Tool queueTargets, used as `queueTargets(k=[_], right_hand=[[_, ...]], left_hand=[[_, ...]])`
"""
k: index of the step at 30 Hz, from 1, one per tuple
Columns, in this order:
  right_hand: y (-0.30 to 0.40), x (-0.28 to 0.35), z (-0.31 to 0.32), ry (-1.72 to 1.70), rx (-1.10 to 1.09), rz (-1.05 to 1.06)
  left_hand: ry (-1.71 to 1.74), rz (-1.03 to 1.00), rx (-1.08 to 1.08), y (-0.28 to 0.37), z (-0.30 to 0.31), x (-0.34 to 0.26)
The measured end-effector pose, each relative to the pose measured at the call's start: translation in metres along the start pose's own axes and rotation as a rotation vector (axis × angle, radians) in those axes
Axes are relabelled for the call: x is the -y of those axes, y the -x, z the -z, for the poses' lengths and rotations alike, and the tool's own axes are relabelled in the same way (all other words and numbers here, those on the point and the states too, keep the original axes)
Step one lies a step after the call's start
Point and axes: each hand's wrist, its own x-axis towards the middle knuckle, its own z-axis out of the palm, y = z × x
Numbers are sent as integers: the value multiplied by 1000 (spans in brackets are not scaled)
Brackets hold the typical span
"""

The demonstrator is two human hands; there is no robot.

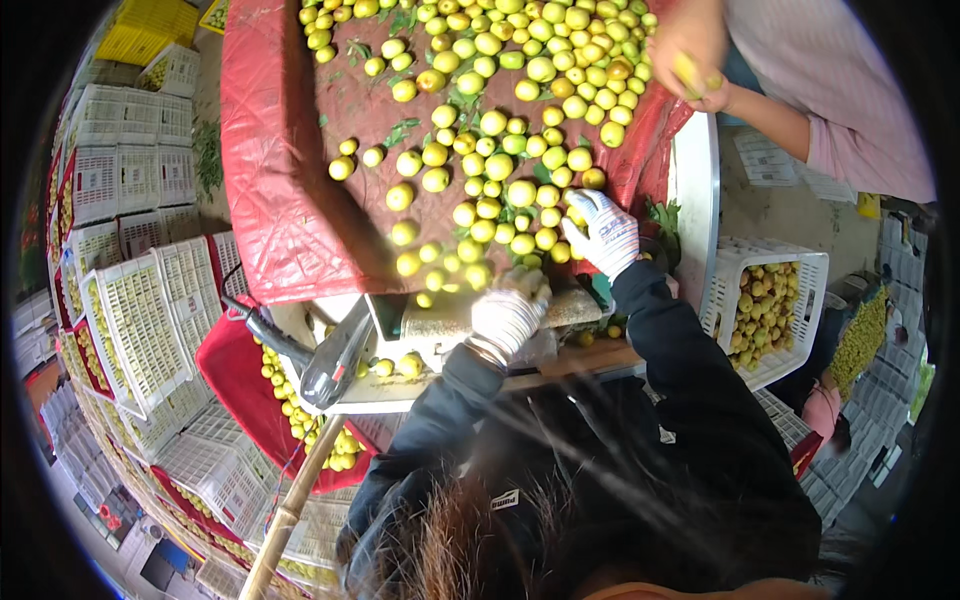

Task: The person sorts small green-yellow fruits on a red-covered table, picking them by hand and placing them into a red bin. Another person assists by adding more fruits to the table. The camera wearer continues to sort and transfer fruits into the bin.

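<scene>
Yellow-green jujubes [521,193], some with brown patches, lie loose with leaves on a red quilted cover [352,90] over a sorting table. My right hand [604,231], in a striped white knit glove, reaches to the near right of the fruit. One jujube [576,214] shows between its thumb and fingers. My left hand [510,311], gloved the same way, is over the near edge of the fruit, above a worn ledge [431,322]. Strong light and blur hide its fingertips, so I cannot tell whether it grips any fruit.
A dark lamp-like fixture [334,367] and a bamboo pole [296,502] stand at my left, above a red container [232,352] of fruit. White crates [142,322] are stacked beyond. At right are a fruit-filled crate [814,300] and another person's hands [694,64] holding fruit.
</scene>
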Motion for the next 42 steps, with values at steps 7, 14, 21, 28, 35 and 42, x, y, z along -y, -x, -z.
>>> queueTargets(k=[7, 14, 21, 28, 35, 42], right_hand=[[-6, 10, 1, -23, 73, -21], [-5, 4, -4, -43, 53, 53], [-8, 6, 3, -67, 82, 41], [-7, 3, 2, -58, 92, 11], [-7, 9, 6, -60, 141, -60], [3, -7, -1, 36, 177, -44]], left_hand=[[-10, -184, -919, -164, 170, 21], [-450, -345, -1164, -333, 252, 27], [-542, -351, -348, -383, 160, -99], [-679, -478, -151, -294, 132, -70], [-811, -352, -268, -168, 106, 6], [-540, -672, -385, -173, 53, -79]])
